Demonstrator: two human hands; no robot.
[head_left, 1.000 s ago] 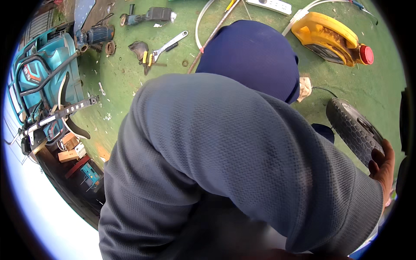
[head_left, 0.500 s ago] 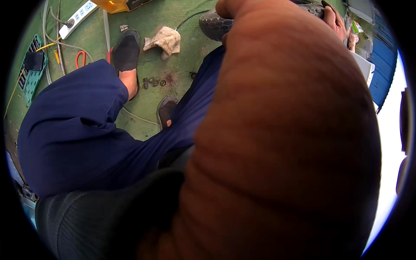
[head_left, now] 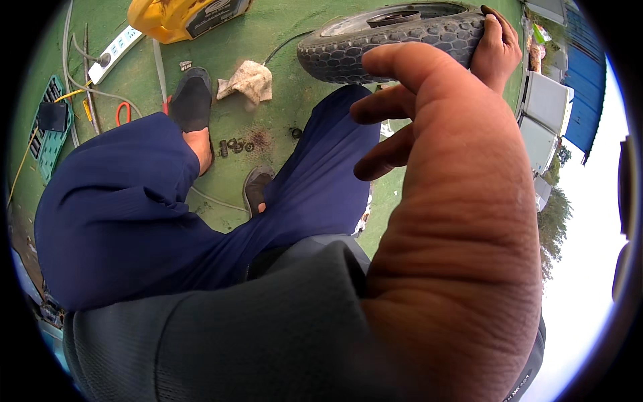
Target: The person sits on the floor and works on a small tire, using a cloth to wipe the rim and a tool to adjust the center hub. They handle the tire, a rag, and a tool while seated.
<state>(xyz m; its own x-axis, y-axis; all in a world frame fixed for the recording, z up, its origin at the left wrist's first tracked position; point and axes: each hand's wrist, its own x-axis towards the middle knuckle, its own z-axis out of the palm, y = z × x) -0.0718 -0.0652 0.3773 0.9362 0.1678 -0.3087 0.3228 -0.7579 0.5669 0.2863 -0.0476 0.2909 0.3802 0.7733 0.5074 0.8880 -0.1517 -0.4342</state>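
My left hand looms large and close, its wrist bent and its fingers curled but apart, with nothing in them. Its grey sleeve comes in from the lower left. Behind it, a small wheel with a black knobbly tyre leans tilted at the top, its rim and hub facing upward. My right hand grips the tyre at the wheel's right edge, fingers over the tread; my left forearm hides its arm. A dirty cloth lies left of the wheel, with a thin dark cable or rod running between them.
On the green floor lie several small round metal parts, a white power strip, red-handled pliers or scissors and a green tool case. A yellow jug stands at the top. White boxes are at right.
My left hand has drawn away from the camera, so its spread fingers and more of the wheel now show. My right hand stays on the tyre. The view has shifted slightly.
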